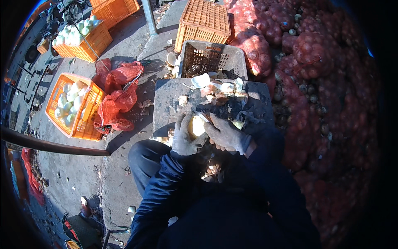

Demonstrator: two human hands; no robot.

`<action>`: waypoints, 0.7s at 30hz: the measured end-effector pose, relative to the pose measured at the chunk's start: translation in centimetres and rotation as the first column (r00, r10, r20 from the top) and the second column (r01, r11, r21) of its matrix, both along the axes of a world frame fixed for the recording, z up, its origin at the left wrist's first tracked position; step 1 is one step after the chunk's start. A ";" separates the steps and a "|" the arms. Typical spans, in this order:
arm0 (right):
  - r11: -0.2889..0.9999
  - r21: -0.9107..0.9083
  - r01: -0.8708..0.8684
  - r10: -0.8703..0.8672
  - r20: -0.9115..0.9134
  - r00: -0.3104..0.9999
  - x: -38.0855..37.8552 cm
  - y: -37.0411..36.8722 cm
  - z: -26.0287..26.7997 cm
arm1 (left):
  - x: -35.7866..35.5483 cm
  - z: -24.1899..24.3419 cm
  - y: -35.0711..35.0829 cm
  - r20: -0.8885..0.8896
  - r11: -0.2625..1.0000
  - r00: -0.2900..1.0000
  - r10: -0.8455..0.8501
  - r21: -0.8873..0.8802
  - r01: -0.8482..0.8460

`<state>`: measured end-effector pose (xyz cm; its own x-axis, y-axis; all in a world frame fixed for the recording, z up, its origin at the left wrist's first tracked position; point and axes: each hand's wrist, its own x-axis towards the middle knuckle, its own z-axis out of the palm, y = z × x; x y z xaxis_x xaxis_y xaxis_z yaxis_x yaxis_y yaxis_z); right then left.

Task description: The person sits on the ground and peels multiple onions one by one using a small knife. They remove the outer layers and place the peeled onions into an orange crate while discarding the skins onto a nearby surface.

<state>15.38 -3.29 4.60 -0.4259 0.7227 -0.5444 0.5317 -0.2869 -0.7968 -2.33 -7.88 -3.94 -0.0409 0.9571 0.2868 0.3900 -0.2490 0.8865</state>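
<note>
Both my hands wear pale work gloves and meet over the near edge of a dark, worn board (174,105). My left hand (186,138) is wrapped around a pale peeled onion (196,127). In my right hand (227,132) is a small knife, its blade (202,116) lying against the onion's top. The handle is hidden by the fingers. Onion skins and trimmings (220,88) are strewn over the far part of the board. A piece of onion (238,124) lies just beyond my right hand.
Behind the board stands a grey plastic crate (214,59). Orange crates of peeled onions (70,99) are at the left, beside crumpled red mesh sacks (119,99). Filled red mesh sacks of onions (311,56) are piled along the right. A dark bar (56,145) juts in from the left.
</note>
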 end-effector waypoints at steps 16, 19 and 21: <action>0.818 0.555 -0.152 -0.007 0.274 0.962 1.7 -3.7 -3.8 | -0.6 -2.4 1.3 0.272 0.995 0.960 0.070 -0.087 -0.048; 0.705 0.677 -0.211 -0.040 0.334 0.942 3.1 -6.0 -7.0 | -0.5 -2.4 1.3 0.483 0.979 0.865 0.134 -0.199 -0.041; 0.637 0.705 -0.312 0.023 0.388 0.921 5.1 -7.7 -9.9 | -0.5 -1.9 1.3 0.501 0.973 0.855 0.131 -0.232 -0.013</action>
<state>20.44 -10.95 -5.27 -0.4921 0.8703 0.0204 0.7640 0.4430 -0.4691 -2.83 -6.59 -5.84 -0.1964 0.9805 -0.0030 -0.1225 -0.0215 0.9922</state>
